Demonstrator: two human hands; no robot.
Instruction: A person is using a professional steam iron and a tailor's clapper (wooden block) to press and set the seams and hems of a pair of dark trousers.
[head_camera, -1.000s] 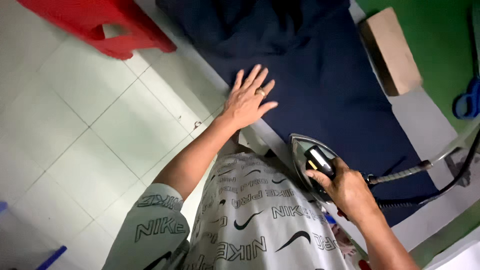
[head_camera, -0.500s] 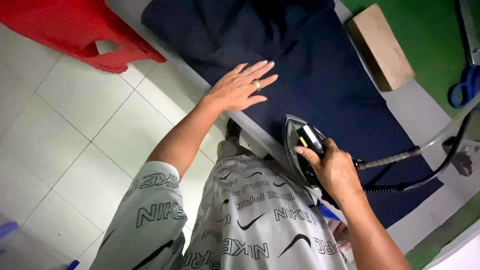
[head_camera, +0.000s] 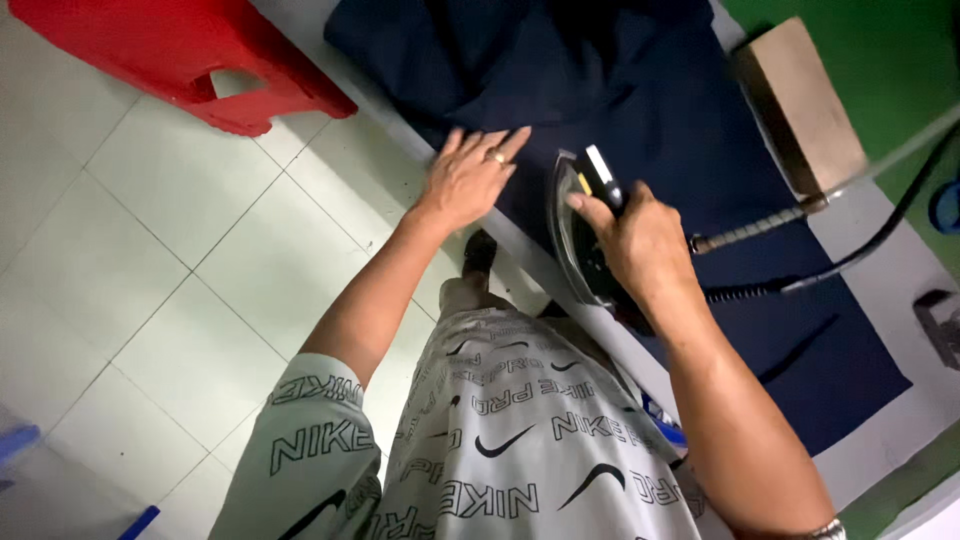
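Your right hand (head_camera: 640, 240) is closed around the black handle of the iron (head_camera: 580, 225), which sits flat on the dark blue cloth (head_camera: 640, 100) at the near edge of the ironing table (head_camera: 900, 280). Your left hand (head_camera: 470, 178) lies open just beside the iron's tip, palm down and fingers spread, pressing the cloth flat; it grips nothing, and a ring shows on 1 finger. The cloth stretches away from both hands, with loose folds bunched beyond your left hand. From behind your right hand, 2 lines run off to the right: a coiled hose (head_camera: 745, 232) and a black cable (head_camera: 850, 265). A wooden block (head_camera: 800, 100) rests on the table past your right hand, well apart from the iron. On the white tiled floor (head_camera: 150, 250) out to the left of your left hand stands a red plastic stool (head_camera: 170, 55). Your grey printed shirt (head_camera: 500, 440) fills the foreground between your arms.
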